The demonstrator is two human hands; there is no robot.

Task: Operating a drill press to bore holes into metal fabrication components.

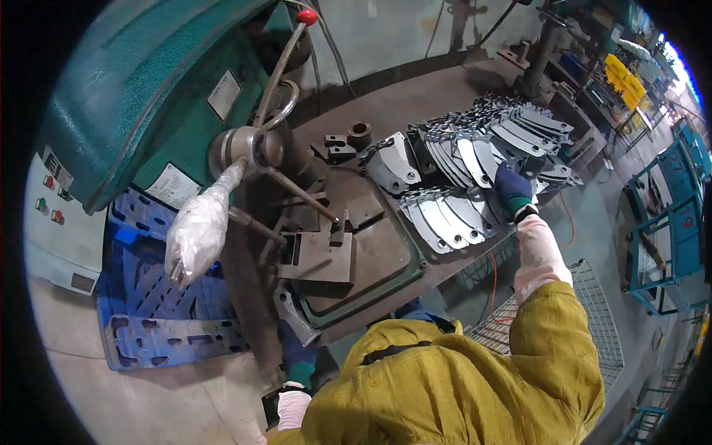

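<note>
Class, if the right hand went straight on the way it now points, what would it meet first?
Most likely the piled curved metal plates just beyond the right hand; depth is unclear, so it may be touching them.

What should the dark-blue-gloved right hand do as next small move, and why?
Probably the dark-blue-gloved right hand should grip a single piece from the pile of curved silver metal plates, because it is right at this pile, while the dark-blue-gloved left hand seems to hold another curved silver metal plate.
</note>
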